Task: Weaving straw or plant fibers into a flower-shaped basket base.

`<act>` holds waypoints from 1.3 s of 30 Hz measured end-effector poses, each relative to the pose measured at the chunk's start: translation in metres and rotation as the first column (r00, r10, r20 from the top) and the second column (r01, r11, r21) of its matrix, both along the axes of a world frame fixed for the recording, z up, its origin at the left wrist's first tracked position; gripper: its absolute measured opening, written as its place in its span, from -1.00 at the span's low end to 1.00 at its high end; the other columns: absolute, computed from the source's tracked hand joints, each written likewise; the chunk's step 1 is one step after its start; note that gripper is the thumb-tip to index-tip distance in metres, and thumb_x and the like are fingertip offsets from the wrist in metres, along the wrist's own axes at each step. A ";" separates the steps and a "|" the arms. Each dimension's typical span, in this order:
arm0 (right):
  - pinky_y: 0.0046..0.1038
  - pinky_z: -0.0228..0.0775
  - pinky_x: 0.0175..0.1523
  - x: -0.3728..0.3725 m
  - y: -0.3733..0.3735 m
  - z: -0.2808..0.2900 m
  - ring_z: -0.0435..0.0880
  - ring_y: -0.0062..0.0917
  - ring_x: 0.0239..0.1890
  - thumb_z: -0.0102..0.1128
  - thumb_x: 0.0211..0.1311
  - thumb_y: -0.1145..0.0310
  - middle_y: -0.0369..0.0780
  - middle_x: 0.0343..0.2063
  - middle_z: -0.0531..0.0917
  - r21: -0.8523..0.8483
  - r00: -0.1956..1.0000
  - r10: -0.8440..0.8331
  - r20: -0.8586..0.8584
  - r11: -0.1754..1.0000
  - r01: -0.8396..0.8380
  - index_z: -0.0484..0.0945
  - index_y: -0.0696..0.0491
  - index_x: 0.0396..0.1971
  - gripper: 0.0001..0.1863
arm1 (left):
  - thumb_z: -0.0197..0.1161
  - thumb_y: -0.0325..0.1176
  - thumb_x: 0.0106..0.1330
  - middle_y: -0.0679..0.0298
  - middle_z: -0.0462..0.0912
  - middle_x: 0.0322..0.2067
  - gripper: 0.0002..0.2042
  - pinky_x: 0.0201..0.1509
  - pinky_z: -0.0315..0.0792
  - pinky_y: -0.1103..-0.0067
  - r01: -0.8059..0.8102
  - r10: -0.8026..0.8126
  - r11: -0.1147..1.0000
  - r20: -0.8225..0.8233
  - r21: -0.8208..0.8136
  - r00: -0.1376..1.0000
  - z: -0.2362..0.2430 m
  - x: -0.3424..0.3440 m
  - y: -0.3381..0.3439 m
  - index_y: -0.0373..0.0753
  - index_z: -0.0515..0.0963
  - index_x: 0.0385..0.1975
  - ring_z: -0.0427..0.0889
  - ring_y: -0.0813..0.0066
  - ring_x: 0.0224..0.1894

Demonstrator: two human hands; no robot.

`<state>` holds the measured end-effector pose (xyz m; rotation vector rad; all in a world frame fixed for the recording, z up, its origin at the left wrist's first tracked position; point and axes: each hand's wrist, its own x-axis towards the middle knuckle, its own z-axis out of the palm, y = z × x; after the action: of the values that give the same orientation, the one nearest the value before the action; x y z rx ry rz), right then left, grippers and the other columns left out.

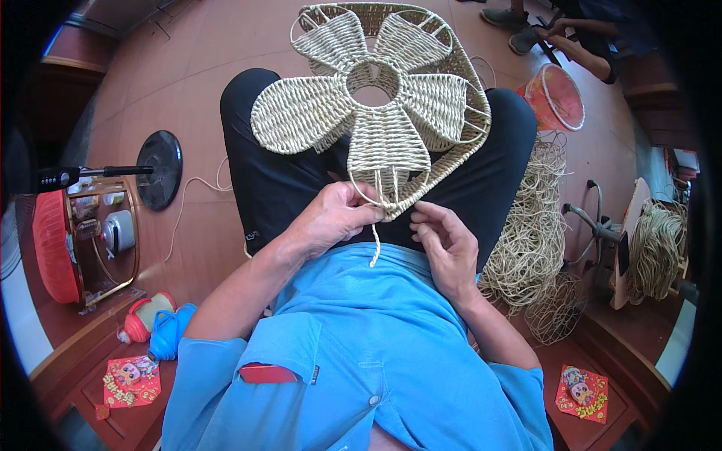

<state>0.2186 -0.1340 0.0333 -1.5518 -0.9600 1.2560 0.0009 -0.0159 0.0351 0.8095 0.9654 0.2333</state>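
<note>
A flower-shaped piece woven from pale straw cord [387, 143] rests across my thighs, with several petals around an open round centre. A braided rim [481, 113] runs behind the petals on the right, joined to some petal ends by bare wire loops and cords. My left hand [342, 214] is closed, thumb and fingers pinching the lower petal's end where it meets the rim. Below that pinch hangs a short loose cord end [375, 252]. Just right of the same corner is my right hand [447, 244], its fingers loosely bent and apart, index fingertip close to the rim.
A large heap of straw cord [530, 225] lies on the floor at my right, beside a stool base [594, 225]. Beyond it stands a red bucket [556, 98]. A fan's round base [159, 171] is at left. Another person's hand [564, 30] shows at far right.
</note>
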 end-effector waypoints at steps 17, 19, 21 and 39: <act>-0.55 0.74 0.10 -0.016 -0.020 -0.006 0.76 -0.54 0.06 0.15 0.48 0.72 -0.10 0.22 0.60 0.056 0.990 0.060 -0.129 0.997 -0.053 0.43 0.15 0.55 -0.35 | 0.36 -0.36 0.59 0.40 0.77 -0.19 -0.81 -0.11 0.53 0.68 -0.067 0.040 0.923 0.081 0.379 0.996 -0.046 0.015 -0.005 -0.33 0.74 0.03 0.64 0.75 -0.19; -0.56 0.74 0.10 -0.013 -0.021 -0.007 0.76 -0.54 0.06 0.16 0.48 0.72 -0.10 0.22 0.60 0.054 0.990 0.075 -0.119 0.996 -0.069 0.42 0.15 0.55 -0.34 | 0.36 -0.34 0.59 0.43 0.75 -0.20 -0.80 -0.10 0.53 0.67 -0.005 0.005 0.922 0.000 0.387 1.000 -0.036 0.014 -0.003 -0.33 0.73 0.03 0.63 0.75 -0.17; -0.56 0.74 0.10 -0.013 -0.021 -0.006 0.76 -0.55 0.05 0.16 0.47 0.72 -0.10 0.21 0.61 0.047 0.990 0.090 -0.110 0.995 -0.085 0.41 0.14 0.56 -0.33 | 0.37 -0.33 0.59 0.44 0.75 -0.21 -0.79 -0.11 0.54 0.66 -0.029 0.020 0.916 0.026 0.400 0.999 -0.040 0.014 -0.005 -0.33 0.73 0.03 0.63 0.74 -0.18; -0.53 0.66 0.19 -0.010 -0.023 -0.002 0.72 -0.52 0.12 0.20 0.44 0.73 -0.07 0.30 0.51 -0.052 0.982 0.096 -0.163 0.993 -0.106 0.25 0.18 0.64 -0.22 | 0.41 -0.31 0.55 0.34 0.77 -0.30 -0.78 -0.37 0.45 0.63 -0.038 0.052 0.861 -0.013 0.508 0.999 -0.028 0.017 -0.005 -0.35 0.74 -0.03 0.59 0.76 -0.39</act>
<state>0.2088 -0.1566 0.0310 -1.4381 -0.9142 1.4695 0.0180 -0.0205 0.0068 1.2775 0.9600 0.5356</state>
